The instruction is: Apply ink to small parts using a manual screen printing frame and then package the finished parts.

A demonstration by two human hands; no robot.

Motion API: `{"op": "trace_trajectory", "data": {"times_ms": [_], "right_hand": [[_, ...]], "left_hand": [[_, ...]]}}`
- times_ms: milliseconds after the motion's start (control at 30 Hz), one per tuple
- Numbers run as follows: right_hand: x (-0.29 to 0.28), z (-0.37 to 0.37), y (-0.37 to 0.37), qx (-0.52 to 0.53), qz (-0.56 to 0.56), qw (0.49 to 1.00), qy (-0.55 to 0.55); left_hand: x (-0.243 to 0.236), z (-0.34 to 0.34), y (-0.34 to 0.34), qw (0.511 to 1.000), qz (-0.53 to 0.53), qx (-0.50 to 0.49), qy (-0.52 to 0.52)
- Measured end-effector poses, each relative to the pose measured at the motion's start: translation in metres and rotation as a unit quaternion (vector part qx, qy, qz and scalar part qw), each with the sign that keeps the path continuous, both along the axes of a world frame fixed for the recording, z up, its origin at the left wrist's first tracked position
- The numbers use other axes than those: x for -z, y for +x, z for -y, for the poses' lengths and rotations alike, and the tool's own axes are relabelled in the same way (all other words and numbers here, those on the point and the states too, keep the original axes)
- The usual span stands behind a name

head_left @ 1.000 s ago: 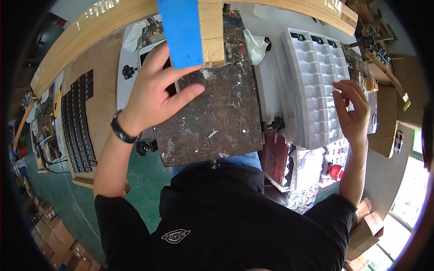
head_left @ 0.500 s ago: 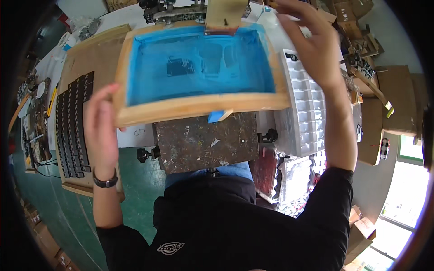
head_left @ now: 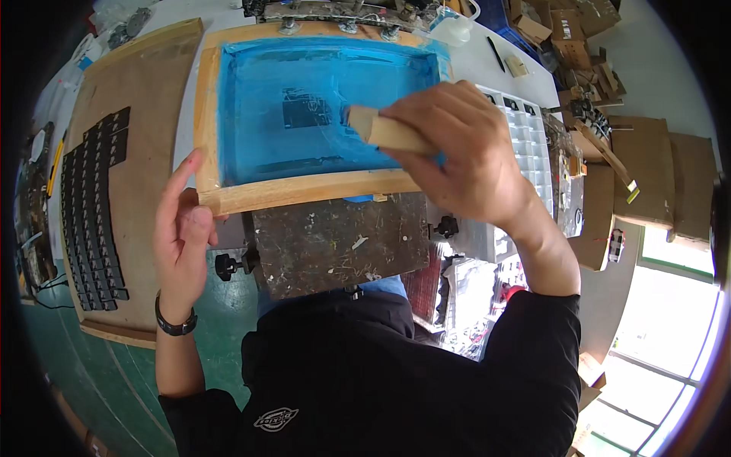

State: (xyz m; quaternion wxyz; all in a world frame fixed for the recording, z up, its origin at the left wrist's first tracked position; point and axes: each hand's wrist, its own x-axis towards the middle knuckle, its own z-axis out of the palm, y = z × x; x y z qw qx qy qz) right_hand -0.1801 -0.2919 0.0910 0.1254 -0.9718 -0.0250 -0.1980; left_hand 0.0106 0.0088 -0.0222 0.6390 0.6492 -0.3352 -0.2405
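Observation:
A wooden-framed printing screen (head_left: 274,196) with blue mesh lies tilted in front of me. My left hand (head_left: 181,236) grips its near left corner, thumb at the near rail and a finger along the left side. Over the right half of the mesh, my right hand (head_left: 468,148) is closed on a squeegee (head_left: 396,135) with a pale wooden handle. The squeegee's lower edge is hidden, so I cannot tell whether it touches the mesh. Below the screen sits a dark, paint-specked platen (head_left: 343,247).
On a brown board (head_left: 148,198) at the left lie rows of small black parts (head_left: 95,209). A white compartment tray (head_left: 525,141) stands right of the screen. Black clamp knobs (head_left: 227,266) flank the platen. A white bottle (head_left: 454,29) and cardboard boxes (head_left: 647,167) are farther right.
My right hand has come down from the far right and taken hold of the squeegee, which stood at the screen's far rail. It is now over the mesh. My left hand stays at the corner.

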Motion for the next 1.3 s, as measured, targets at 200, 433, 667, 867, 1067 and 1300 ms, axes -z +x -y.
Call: {"op": "trace_trajectory", "data": {"times_ms": [200, 433, 667, 867, 1067, 1300], "right_hand": [[-0.016, 0.024, 0.006, 0.007, 0.009, 1.000, 0.002], [-0.033, 0.024, 0.026, 0.113, -0.033, 0.992, 0.047], [-0.032, 0.003, 0.009, 0.096, -0.050, 0.993, 0.043], [-0.025, 0.004, 0.010, -0.029, -0.009, 0.999, 0.025], [-0.036, 0.009, -0.005, 0.022, -0.063, 0.994, 0.088], [-0.036, 0.059, 0.040, 0.142, 0.012, 0.989, -0.047]], "left_hand": [[-0.011, 0.002, -0.007, 1.000, -0.004, -0.013, 0.002], [-0.027, -0.002, -0.013, 0.998, -0.009, -0.046, -0.040], [-0.029, 0.004, -0.016, 0.998, -0.019, -0.050, -0.034], [-0.030, -0.003, -0.014, 0.998, -0.017, -0.045, -0.044], [-0.030, 0.003, -0.014, 0.997, -0.023, -0.025, -0.075], [-0.025, -0.028, 0.008, 0.994, 0.037, -0.029, -0.096]]}}
